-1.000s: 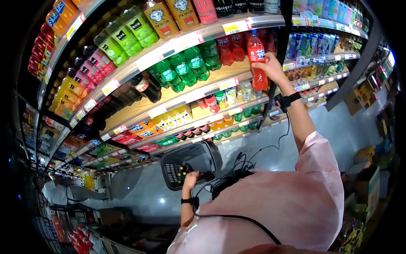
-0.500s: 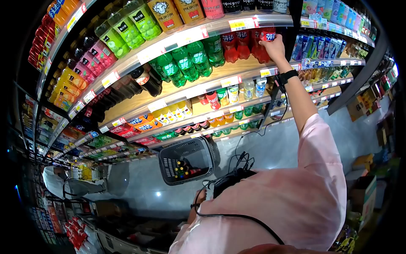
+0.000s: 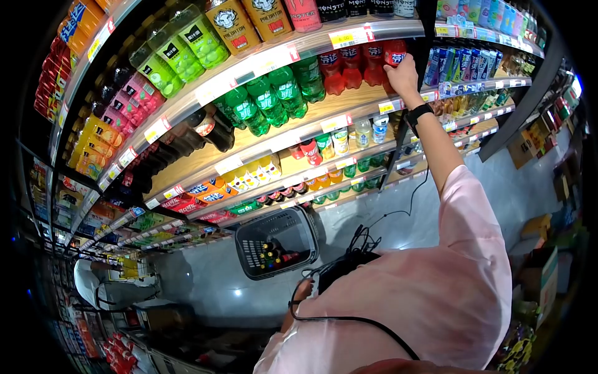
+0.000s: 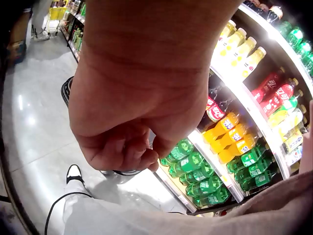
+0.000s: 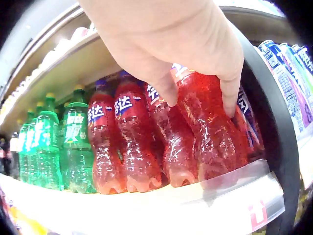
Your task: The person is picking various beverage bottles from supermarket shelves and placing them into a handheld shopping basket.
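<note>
At the right end of a shelf row, my right hand (image 3: 403, 76) grips a red soda bottle (image 5: 215, 122), thumb on one side and fingers on the other. That bottle stands at the shelf's front, its base by the clear price-tag strip (image 5: 239, 188). Several matching red bottles (image 5: 132, 137) line up left of it, close against it. Low beside my body hangs my left hand (image 4: 142, 107), its fingers loosely curled and holding nothing. Near it on the floor is a dark grey basket (image 3: 313, 234) with several dark bottles (image 3: 269, 254) inside.
Green soda bottles (image 3: 283, 87) fill the same shelf farther left. Energy drink cans (image 3: 303, 15) stand on the shelf above. Blue cans (image 3: 458, 65) occupy the rack to the right. Black cables (image 3: 361, 240) trail beside my body. Another person (image 3: 87, 283) is at the lower left.
My right hand has carried the red bottle from in front of the shelf up and back into the row. My left hand has withdrawn from over the basket to beside my body.
</note>
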`<state>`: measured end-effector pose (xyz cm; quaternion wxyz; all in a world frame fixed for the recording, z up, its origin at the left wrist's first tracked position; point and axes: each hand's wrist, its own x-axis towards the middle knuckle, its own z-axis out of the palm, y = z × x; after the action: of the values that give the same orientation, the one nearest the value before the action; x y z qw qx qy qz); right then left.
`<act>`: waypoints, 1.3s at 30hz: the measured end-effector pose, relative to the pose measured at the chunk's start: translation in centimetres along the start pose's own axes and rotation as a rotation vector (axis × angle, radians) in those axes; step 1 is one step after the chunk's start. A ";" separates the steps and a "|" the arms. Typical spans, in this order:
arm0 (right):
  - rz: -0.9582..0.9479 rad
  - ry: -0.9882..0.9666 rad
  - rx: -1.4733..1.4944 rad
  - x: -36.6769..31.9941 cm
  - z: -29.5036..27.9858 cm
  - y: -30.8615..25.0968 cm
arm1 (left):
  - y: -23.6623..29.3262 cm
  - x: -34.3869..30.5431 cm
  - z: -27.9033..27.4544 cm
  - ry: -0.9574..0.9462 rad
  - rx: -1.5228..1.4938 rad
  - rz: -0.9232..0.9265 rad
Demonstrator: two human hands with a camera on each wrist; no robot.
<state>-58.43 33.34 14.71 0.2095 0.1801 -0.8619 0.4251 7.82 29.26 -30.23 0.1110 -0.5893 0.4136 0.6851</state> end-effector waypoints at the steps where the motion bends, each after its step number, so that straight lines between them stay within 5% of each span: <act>1: 0.002 0.003 0.000 0.3 0.5 0.4 | 0.0 -0.6 -0.1 0.021 0.043 -0.014; 4: -0.012 0.019 0.030 0.4 1.1 0.3 | -0.2 -1.2 -0.4 0.030 0.087 -0.025; 6: 0.017 0.144 0.047 0.1 1.6 -0.4 | -0.7 -1.6 -0.7 -0.028 0.153 0.144; 12: -0.005 0.177 -0.009 0.2 2.0 -0.7 | -0.6 -1.1 -0.8 0.005 0.026 -0.049; 22: 0.004 0.112 -0.026 -0.7 1.1 -0.4 | -3.9 2.0 -0.6 0.051 0.022 -0.027; 31: -0.178 0.110 -0.023 -0.9 1.1 0.6 | -2.9 3.4 -0.3 0.012 0.062 0.001; 36: -0.232 0.169 -0.051 -0.8 1.9 1.2 | -1.8 1.7 -0.3 -0.001 0.064 0.133; 38: -0.151 0.051 -0.023 -0.9 1.5 1.5 | -2.3 1.0 -0.7 -0.024 0.007 0.198; 39: -0.251 0.158 -0.038 -1.3 2.0 2.3 | -2.4 0.9 -0.8 -0.023 -0.010 0.214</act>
<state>-58.82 33.24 11.45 0.3314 0.2484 -0.8213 0.3922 9.67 29.95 -32.09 0.0389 -0.5344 0.4694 0.7018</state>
